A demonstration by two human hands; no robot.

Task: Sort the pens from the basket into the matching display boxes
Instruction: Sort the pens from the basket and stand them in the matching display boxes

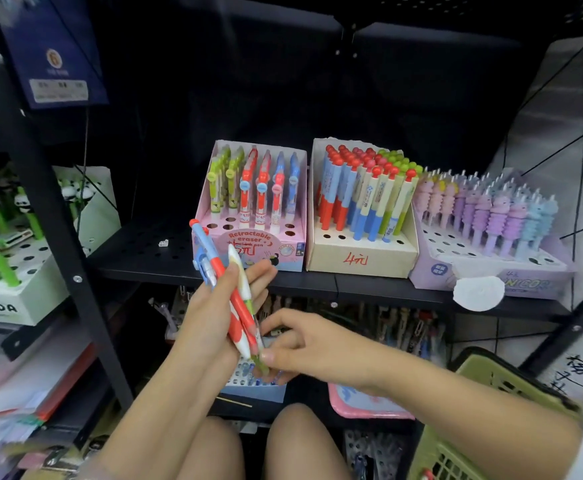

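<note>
My left hand (pixel 213 317) grips a bunch of pens (pixel 234 299) in front of the shelf; they are red, blue and green-white, with their caps pointing up-left. My right hand (pixel 297 344) pinches the lower tip of the green-white pen just below my left palm. On the black shelf stand three display boxes: a pink retractable-eraser pen box (pixel 293 251) with several free holes in front, a beige box (pixel 362 261) of red-capped pens, and a lilac unicorn pen box (pixel 490 282). The green basket (pixel 484 375) sits at the lower right, partly hidden by my right arm.
A white panda pen box (pixel 23 296) stands on the left shelf behind a black upright post (pixel 71 271). Below the main shelf lie more pen displays and a pink tray (pixel 362 407). Stacked paper goods fill the lower left. My knees are at the bottom centre.
</note>
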